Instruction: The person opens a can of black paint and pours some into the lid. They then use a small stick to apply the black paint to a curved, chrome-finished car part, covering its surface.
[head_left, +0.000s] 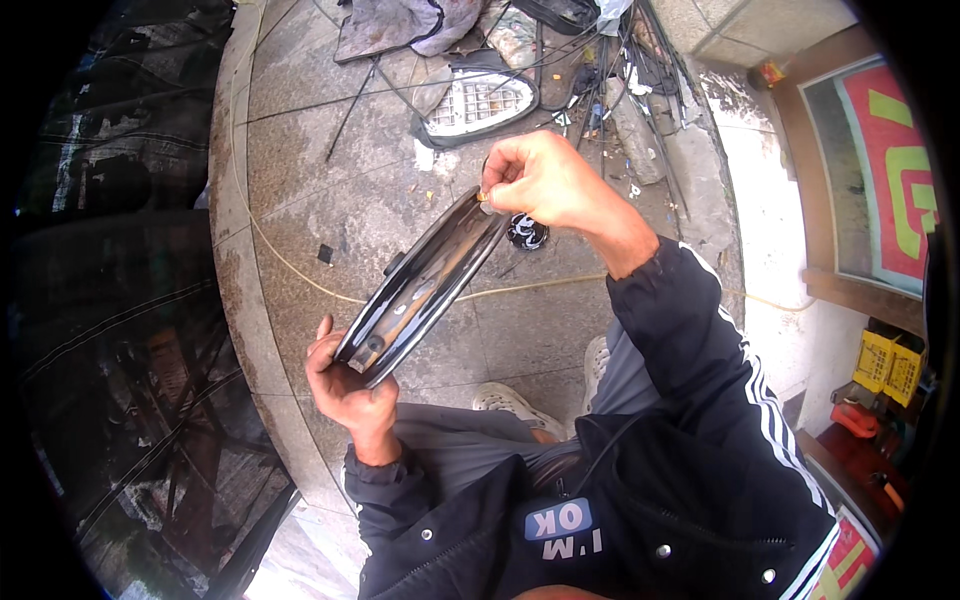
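Note:
A long, glossy black channel-shaped part (430,285), like a mudguard, slants in front of me above the paving. Its hollow inner side is brownish and faces up. My left hand (350,385) cradles the near lower end, with the thumb and fingers on either side of it. At the far upper end, my right hand (545,185) is closed in a pinch. A tiny yellowish and pale bit shows at those fingertips; I cannot make out what it is. Just below the right hand, a small round black thing with glossy white streaks (527,232) is on the ground.
A white gridded shell (485,103), cloths (400,25) and tangled thin rods and scraps (630,90) lie at the far side. A thin pale cord (530,287) crosses the paving. Yellow bins (888,365) and a framed red board (885,165) stand right. Dark sheeting (110,290) hangs left.

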